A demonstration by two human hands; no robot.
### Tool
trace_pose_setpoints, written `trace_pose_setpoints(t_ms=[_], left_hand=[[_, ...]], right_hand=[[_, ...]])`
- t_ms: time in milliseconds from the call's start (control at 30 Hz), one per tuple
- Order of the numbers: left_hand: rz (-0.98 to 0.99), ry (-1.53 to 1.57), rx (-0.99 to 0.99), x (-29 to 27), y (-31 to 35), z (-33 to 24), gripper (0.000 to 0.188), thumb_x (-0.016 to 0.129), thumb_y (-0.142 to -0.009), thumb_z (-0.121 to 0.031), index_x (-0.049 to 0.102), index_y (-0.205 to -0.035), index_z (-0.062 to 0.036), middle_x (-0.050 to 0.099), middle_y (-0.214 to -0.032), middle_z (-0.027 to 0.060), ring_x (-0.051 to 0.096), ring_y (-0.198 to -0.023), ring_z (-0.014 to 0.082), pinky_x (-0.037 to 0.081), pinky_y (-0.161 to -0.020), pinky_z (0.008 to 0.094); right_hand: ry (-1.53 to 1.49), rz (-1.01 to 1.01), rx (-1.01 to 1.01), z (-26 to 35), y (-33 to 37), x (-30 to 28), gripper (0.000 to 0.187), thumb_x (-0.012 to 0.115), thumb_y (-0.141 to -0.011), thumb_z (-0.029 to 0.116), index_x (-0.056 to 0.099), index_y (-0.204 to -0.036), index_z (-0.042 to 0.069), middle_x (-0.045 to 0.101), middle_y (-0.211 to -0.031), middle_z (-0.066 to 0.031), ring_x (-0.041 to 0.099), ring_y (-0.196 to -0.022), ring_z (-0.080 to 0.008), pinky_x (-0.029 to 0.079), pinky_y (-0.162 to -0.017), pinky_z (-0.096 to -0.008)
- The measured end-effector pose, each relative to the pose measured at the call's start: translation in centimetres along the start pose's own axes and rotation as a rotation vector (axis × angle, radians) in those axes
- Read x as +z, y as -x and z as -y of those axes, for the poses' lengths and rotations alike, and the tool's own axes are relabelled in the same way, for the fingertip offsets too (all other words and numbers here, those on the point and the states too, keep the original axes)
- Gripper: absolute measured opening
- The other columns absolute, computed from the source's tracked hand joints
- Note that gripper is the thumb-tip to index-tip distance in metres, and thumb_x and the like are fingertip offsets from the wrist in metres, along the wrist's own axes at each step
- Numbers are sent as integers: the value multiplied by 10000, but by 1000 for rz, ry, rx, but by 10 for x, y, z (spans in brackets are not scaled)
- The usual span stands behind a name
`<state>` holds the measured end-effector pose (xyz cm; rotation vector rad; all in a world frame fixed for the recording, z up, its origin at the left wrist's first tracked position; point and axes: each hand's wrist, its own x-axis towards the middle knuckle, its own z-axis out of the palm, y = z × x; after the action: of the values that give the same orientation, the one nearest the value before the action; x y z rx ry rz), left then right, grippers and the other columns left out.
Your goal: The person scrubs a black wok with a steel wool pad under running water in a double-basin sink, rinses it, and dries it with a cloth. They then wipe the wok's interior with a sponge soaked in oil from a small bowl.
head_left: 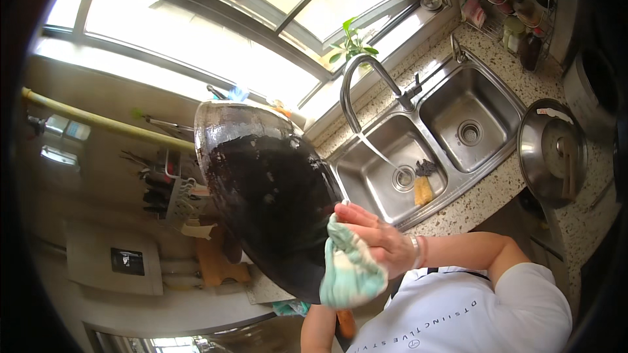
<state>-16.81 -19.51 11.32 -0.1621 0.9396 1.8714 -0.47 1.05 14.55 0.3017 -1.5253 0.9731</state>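
A large dark wok (268, 189) is held up on a steep tilt left of the sink, a worn grey band along its far rim. My right hand (379, 238) presses a bunched green-and-white cloth (353, 271) against the wok's right edge, its fingers closed over the cloth. My left forearm (318, 330) reaches up to the wok's near edge, where the wok hides the hand. Beside that forearm shows an orange-brown piece (345, 322), perhaps a handle. A second green cloth (291, 307) peeks out at the wok's lower edge.
Water runs from the curved faucet (350, 95) into the double sink (366, 170). A yellow scrubber (424, 191) and a dark scourer (425, 168) lie in its left basin. A pot lid (553, 150) is on the right counter, near a spice rack (510, 0). A plant (353, 44) stands by the window.
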Motion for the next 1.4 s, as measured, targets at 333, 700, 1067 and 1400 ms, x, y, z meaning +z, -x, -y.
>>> trace_pose_setpoints(t_ms=[333,700,1067,1400], left_hand=[[-14,-30,43,11,-7,-9,386,459,-962,-166,502,-1300,15,578,-1272,155,552,-1167,323,437,-1006,436],[-26,-27,86,21,-21,-22,380,466,-954,-140,500,-1301,11,584,-1262,153,561,-1156,323,452,-994,432],[-56,-25,122,25,-26,-30,376,473,-947,-114,499,-1302,6,591,-1252,151,570,-1146,323,467,-981,428],[-47,-38,135,31,-24,-34,376,480,-940,-91,497,-1304,2,596,-1243,149,578,-1136,323,481,-970,425]], right_hand=[[-72,-337,81,-12,-74,29,363,633,-878,172,557,-1223,88,425,-1435,-177,383,-1366,-354,270,-1148,-434],[-47,-494,390,-100,-67,47,247,609,-885,62,604,-1094,-70,541,-1292,-253,523,-1219,-376,425,-1000,-362],[6,-214,-224,-11,-87,43,362,703,-769,139,653,-1126,113,488,-1418,-34,364,-1379,-307,300,-1164,-441],[-486,26,572,-121,-203,18,387,519,-991,325,623,-1237,45,629,-1249,-100,619,-1080,-204,455,-971,-283]])
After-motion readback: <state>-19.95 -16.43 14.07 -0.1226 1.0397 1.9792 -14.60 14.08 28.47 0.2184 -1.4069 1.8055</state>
